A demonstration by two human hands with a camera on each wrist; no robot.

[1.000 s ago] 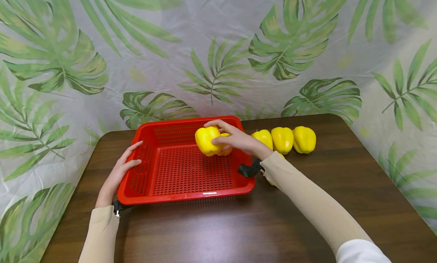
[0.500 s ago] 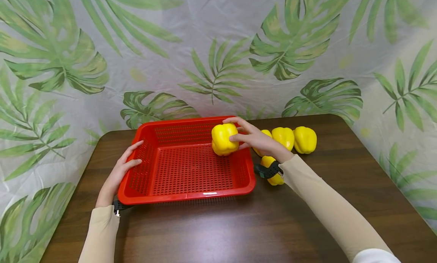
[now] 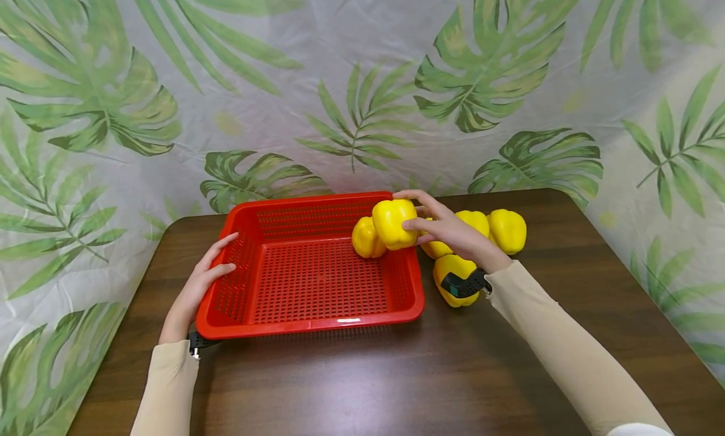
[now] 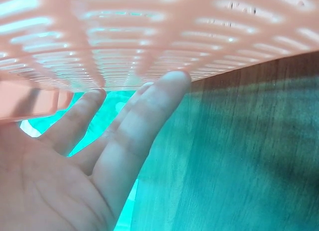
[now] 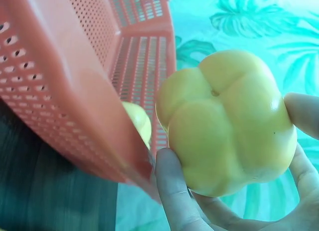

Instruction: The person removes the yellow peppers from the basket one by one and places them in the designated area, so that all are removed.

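Note:
My right hand holds a yellow bell pepper between thumb and fingers, at the right rim of a red perforated plastic basket. In the right wrist view, the lobed bottom of this pepper faces the camera. Another yellow bell pepper lies in the basket's back right corner, partly covered by the held one. At the basket's left side, my left hand grips the rim. Its fingers reach along the outside of the slotted wall in the left wrist view, where the thumb is hidden.
Several more yellow bell peppers stand on the dark wooden table right of the basket. One pepper sits under my right wrist, another farthest right. A leaf-patterned cloth hangs behind the table.
My right hand has moved right with the bell pepper, from over the basket's inside to its right rim. The pepper in the basket now shows more. The left hand and basket stay put.

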